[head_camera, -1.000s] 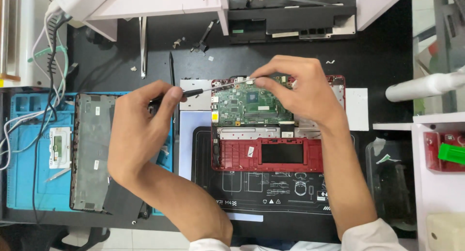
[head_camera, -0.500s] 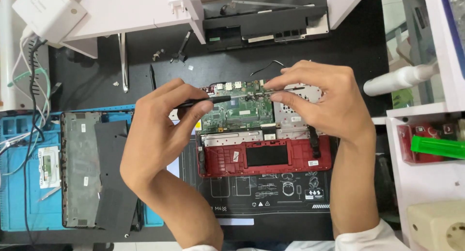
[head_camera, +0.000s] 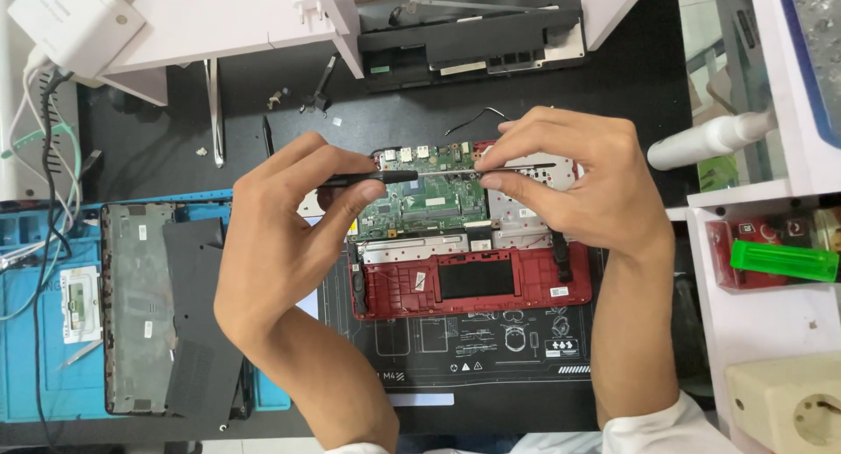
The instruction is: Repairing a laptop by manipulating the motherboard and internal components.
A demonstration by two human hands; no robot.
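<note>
Dark tabletop (head_camera: 175, 147) from above, cluttered on every side. Dead centre on a black printed work mat (head_camera: 491, 349), an opened red laptop base (head_camera: 473, 283) with its green circuit board (head_camera: 429, 200) exposed toward the far edge. Left hand (head_camera: 280, 235) curled in a closed pinch on a slim black tool (head_camera: 372, 178), thumb and fingers wrapped round its handle, tip pointing right across the top of the board. Right hand (head_camera: 578, 178) closed too, fingertips nipping a thin metal strip (head_camera: 517, 168) just above the board, level with the tool's tip; whether tool and strip actually touch, cannot tell. Over by the left edge, a blue mat (head_camera: 35, 358) carrying a grey laptop bottom cover (head_camera: 140, 305), a dark panel (head_camera: 197, 323) lying partly over it. At the far edge, another black laptop part (head_camera: 473, 42) tucked between white shelf legs (head_camera: 337, 25). Up in the far left corner, a white box (head_camera: 74, 21) with cables trailing down. Along the right edge, a white bottle (head_camera: 710, 139) on its side, a bright green lighter-shaped thing (head_camera: 784, 261) in a red tray (head_camera: 727, 253), and a cream socket block (head_camera: 788, 406) in the near right corner.
</note>
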